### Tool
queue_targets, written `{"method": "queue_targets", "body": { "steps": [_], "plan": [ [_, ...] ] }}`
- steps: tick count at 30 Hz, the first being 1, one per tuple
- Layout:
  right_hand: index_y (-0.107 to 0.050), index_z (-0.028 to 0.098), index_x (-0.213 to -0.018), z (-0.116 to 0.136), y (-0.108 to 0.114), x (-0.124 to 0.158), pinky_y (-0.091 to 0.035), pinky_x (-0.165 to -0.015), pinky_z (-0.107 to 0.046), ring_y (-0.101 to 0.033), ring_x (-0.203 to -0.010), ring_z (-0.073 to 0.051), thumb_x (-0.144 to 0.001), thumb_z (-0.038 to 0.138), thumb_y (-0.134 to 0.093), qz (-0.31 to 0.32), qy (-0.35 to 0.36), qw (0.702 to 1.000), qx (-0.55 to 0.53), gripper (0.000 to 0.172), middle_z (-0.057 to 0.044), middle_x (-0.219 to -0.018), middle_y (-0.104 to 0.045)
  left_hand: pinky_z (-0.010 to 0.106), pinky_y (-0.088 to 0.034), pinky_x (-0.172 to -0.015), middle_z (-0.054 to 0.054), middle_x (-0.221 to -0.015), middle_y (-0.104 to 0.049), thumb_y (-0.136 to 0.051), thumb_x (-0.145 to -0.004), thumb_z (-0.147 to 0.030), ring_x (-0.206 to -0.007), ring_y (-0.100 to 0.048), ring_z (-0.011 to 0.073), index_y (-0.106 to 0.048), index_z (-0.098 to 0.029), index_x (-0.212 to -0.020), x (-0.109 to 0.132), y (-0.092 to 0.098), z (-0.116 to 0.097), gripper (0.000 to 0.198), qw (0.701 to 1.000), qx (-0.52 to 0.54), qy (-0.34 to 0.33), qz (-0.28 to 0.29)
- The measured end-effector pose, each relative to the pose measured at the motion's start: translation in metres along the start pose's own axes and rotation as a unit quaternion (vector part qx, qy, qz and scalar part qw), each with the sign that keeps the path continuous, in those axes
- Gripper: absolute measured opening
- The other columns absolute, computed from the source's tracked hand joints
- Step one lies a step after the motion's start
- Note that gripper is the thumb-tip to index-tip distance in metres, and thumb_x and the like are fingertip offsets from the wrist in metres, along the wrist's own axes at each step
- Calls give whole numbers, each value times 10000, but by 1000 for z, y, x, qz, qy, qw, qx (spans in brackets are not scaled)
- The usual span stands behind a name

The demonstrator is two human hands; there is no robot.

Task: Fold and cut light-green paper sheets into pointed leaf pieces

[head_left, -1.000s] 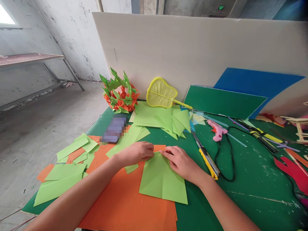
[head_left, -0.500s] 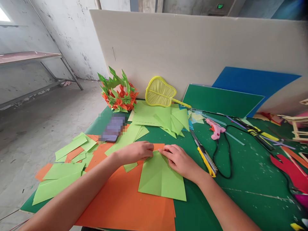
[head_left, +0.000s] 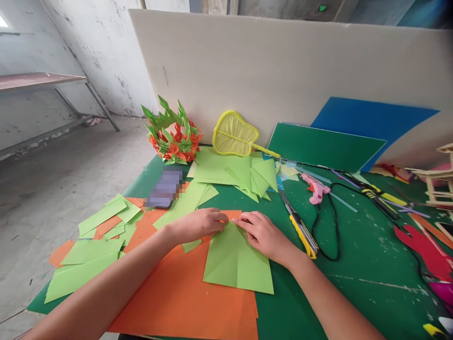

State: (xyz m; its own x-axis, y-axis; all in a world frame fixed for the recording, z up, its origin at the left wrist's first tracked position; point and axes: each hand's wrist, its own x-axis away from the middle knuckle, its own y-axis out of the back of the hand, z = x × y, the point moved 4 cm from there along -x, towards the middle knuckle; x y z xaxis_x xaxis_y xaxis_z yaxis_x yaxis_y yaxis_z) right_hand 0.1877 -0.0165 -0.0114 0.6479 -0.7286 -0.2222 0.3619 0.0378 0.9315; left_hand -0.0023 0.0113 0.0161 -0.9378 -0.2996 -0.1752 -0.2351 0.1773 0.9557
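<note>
A creased green paper sheet point(head_left: 238, 267) lies over a large orange sheet point(head_left: 184, 293) and partly over the green tabletop. At its far edge, my left hand point(head_left: 208, 223) pinches the upper left corner, fingers curled. My right hand point(head_left: 260, 232) presses the upper right part, its index finger pointing at the top edge and its other fingers bent around the paper. The fingertips of both hands are close together, and they hide the paper's top corners.
Green and orange scraps point(head_left: 102, 222) and a phone point(head_left: 164, 189) lie to the left. Behind stand a paper flower crown point(head_left: 173, 137) and a yellow fan point(head_left: 235, 134). A utility knife point(head_left: 300, 229), a pink glue gun point(head_left: 314, 189) and its looped cord are at the right.
The view has shifted slightly. My left fingers have opened a little at the paper's top edge; my right hand stays nearly in place.
</note>
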Motion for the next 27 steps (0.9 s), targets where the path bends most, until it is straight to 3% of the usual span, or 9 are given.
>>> {"method": "queue_targets", "body": {
  "steps": [11,27],
  "plan": [
    [-490,285,-1382,-1,-1,1,-488,-965,-439,-508,-1127,-246,-871,38,-456,16,-10,1000,4,568,-72,-1229,-572,298,-441,-734,110,-1061,-657,-449,-912,-49,-870,-568,210,-625,-146,-931,0,-2,1,202,1000,0,-14,-2],
    [-495,191,-1344,-3,-1,1,-497,-955,-443,-527,-1125,-271,-886,104,-461,-1,-42,999,24,467,-119,-1218,-564,277,-434,-708,82,-991,-660,-514,-837,-13,-838,-561,193,-623,-180,-827,4,-3,3,199,999,47,11,-9]
  ]
}}
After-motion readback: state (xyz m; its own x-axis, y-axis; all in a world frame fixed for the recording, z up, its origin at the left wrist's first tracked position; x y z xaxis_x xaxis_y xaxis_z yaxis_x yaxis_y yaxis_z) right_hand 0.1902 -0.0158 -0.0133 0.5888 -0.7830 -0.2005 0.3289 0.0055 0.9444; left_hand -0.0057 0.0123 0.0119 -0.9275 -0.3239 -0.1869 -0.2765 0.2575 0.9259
